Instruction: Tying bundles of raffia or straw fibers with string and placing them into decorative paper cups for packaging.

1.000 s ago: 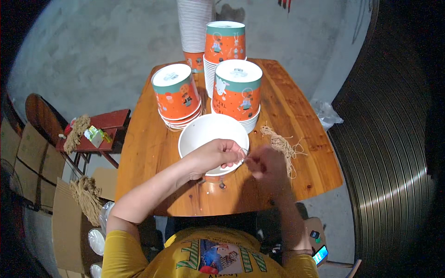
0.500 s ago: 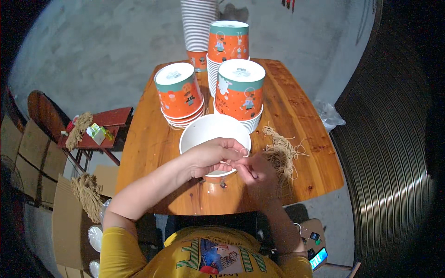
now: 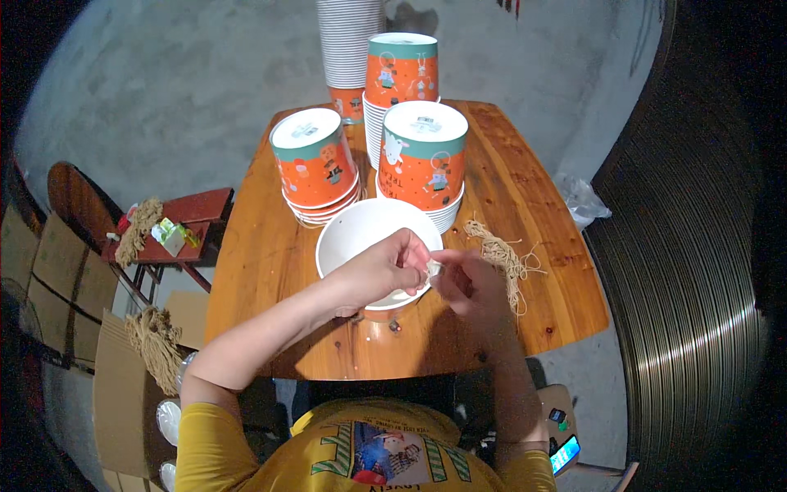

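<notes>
A paper bucket (image 3: 348, 234) with a white inside stands with its mouth up near the middle of the wooden table. Over its near right rim, my left hand (image 3: 392, 266) is closed in a pinch. My right hand (image 3: 471, 287) meets it from the right, fingers bent and pinching. Between the fingertips shows a small whitish piece (image 3: 434, 268), too small to name. Just beyond the right hand lies a loose bundle of tan cords (image 3: 504, 254), partly covered by that hand.
Upside-down stacks of orange and green paper buckets (image 3: 422, 160) stand across the far half of the table (image 3: 541, 303). More tan cords (image 3: 152, 340) hang over cardboard at the left. A red bench (image 3: 197, 209) stands beyond them. A lit phone (image 3: 564, 455) lies at the lower right.
My hands have drawn slightly apart, the right one moving right and up. The whitish piece now shows between the fingertips. The buckets stay where they stand.
</notes>
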Demonstrator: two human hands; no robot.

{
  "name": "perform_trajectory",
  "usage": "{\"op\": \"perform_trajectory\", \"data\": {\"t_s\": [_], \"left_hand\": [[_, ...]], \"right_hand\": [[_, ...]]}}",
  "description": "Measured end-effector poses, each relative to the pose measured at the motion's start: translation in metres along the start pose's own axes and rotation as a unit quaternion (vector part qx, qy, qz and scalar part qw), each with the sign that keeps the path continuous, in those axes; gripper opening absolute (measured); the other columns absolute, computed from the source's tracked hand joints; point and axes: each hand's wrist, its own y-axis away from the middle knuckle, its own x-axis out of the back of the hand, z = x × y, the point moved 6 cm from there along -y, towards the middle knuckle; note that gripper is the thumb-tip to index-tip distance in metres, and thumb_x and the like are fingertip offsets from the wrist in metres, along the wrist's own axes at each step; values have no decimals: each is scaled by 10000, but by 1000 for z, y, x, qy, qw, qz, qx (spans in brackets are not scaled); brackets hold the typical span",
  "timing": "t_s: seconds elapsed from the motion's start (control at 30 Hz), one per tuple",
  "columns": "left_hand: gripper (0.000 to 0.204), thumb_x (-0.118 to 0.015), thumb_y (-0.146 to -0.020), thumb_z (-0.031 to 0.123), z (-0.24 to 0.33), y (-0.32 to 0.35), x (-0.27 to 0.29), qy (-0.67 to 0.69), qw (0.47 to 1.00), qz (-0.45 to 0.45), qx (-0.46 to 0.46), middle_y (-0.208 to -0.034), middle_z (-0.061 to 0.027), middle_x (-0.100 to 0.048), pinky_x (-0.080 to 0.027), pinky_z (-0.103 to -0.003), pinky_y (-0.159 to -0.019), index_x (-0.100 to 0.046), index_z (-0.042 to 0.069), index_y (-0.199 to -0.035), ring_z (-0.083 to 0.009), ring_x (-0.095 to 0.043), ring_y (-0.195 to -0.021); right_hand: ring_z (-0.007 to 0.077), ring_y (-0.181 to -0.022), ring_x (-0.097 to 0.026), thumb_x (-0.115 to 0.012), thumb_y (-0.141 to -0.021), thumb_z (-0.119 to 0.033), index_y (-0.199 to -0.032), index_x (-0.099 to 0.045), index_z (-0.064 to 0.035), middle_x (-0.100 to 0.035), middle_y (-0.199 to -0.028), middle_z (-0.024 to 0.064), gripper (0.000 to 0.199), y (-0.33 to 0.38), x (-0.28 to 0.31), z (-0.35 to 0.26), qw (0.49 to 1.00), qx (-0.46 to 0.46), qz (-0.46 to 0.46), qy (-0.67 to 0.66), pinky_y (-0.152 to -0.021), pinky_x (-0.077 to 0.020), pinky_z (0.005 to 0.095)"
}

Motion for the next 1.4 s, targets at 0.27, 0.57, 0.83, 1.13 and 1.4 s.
{"op": "perform_trajectory", "data": {"t_s": [0.27, 0.57, 0.83, 1.13, 1.4], "left_hand": [[250, -563, -797, -23, 1, -1, 2, 26, 999, -24, 11, -857, -40, -522, -469, -220, -685, -461, 9, -1023, -106, -550, -754], [208, -532, -847, -20, -1, -1, 2, -15, 999, -36, -11, -904, -51, -540, -469, -233, -708, -450, 32, -1031, -126, -556, -769], [217, -543, -882, 68, -3, -2, 6, 12, 998, -33, 45, -892, -33, -546, -450, -205, -689, -506, 16, -1090, -84, -537, -788], [152, -604, -883, 140, -10, -2, 4, -31, 993, -102, 41, -862, 12, -571, -427, -206, -705, -568, 28, -979, -64, -523, -779], [87, -562, -854, 82, 9, 7, -2, -256, 962, -13, -93, -776, -30, -568, -451, -249, -676, -557, 22, -917, -99, -517, -706]], "right_hand": [[69, -642, -513, -650, -832, -91, -893, -602, -21, -551, -712, 9, 104, -3, 1, 4, 999, 12, -3, 45, -585, -420, 224], [44, -602, -454, -683, -804, -103, -819, -565, -33, -519, -672, -24, 139, -4, -4, 1, 997, -17, -7, 81, -548, -387, 203], [26, -589, -417, -672, -804, -93, -804, -545, -40, -493, -664, -43, 138, -2, -7, 6, 999, -25, 1, 41, -528, -359, 194], [31, -568, -410, -662, -799, -65, -787, -530, -40, -481, -644, -37, 134, -1, -6, 1, 998, -3, 19, 65, -509, -349, 201], [31, -574, -422, -663, -794, -57, -814, -538, -40, -483, -649, -41, 127, 4, -2, 1, 995, 25, 35, 85, -512, -354, 201]]}}
